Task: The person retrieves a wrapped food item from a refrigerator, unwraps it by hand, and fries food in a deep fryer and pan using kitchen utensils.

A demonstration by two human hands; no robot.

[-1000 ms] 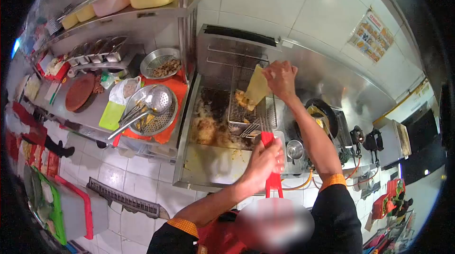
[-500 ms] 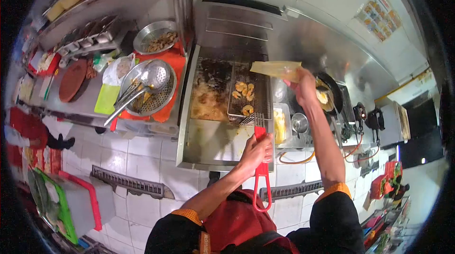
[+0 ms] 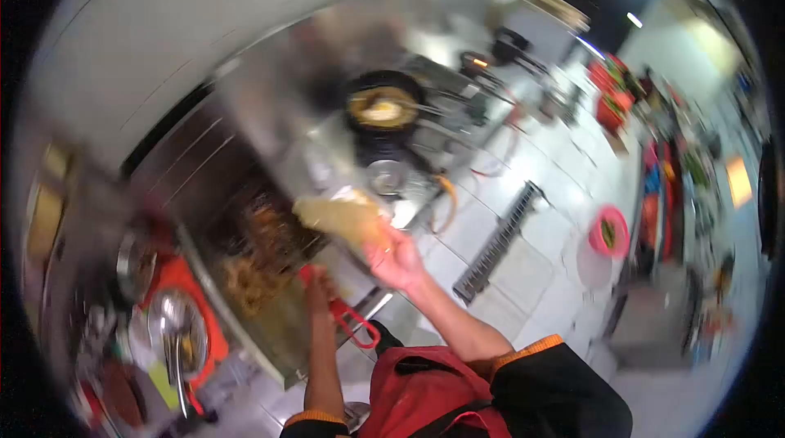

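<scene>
My left hand [image 3: 320, 284] is closed round a red handle [image 3: 356, 325] at the front of the fryer. In the two earlier frames that handle belongs to a fork-like tool, whose prongs are blurred now. My right hand [image 3: 394, 258] grips a pale yellowish, translucent container [image 3: 342, 220], held tilted above the fryer's right side. Brown pieces and foam [image 3: 253, 283] show in the fryer oil, smeared by motion. The fryer basket is too blurred to make out.
A black wok [image 3: 383, 111] with food in oil sits on the stove beyond my right hand. A small metal pot [image 3: 384, 177] stands nearer. Lower left are a strainer and ladle [image 3: 173, 314]. A floor drain [image 3: 499, 242] and a pink basket [image 3: 609, 233] lie right.
The view has swung right and blurred. Over the last second the container, first tipped above the basket with food at its mouth, moved away to the right; pieces lay in the basket half a second ago.
</scene>
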